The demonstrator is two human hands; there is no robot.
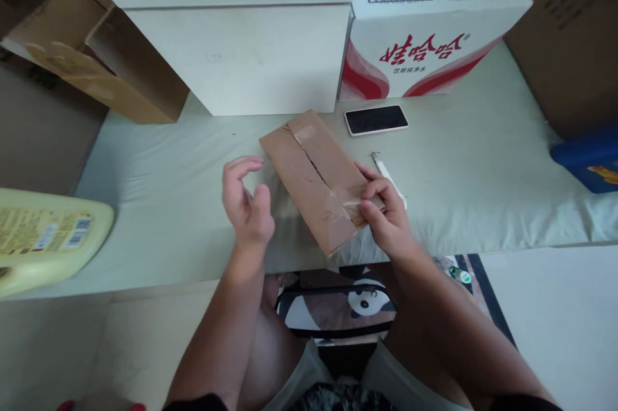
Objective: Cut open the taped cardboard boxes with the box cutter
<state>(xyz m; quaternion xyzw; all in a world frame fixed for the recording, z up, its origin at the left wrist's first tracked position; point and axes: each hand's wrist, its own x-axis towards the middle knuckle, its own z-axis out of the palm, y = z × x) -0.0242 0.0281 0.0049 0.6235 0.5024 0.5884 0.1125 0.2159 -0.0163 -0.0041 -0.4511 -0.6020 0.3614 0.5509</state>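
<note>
1. Arms, two, bare; cut off below.
2. Cardboard box, flat, taped, tilted over the cloth; probably light, stiffish, easily creased, best taken by its edges. Underside and contents hidden.
3. Right hand, thumb and fingers pinching the box's near right corner.
4. Left hand, loosely curled, thumb apart, holding nothing, just beside the box.
5. White tool, kind unclear.
</note>
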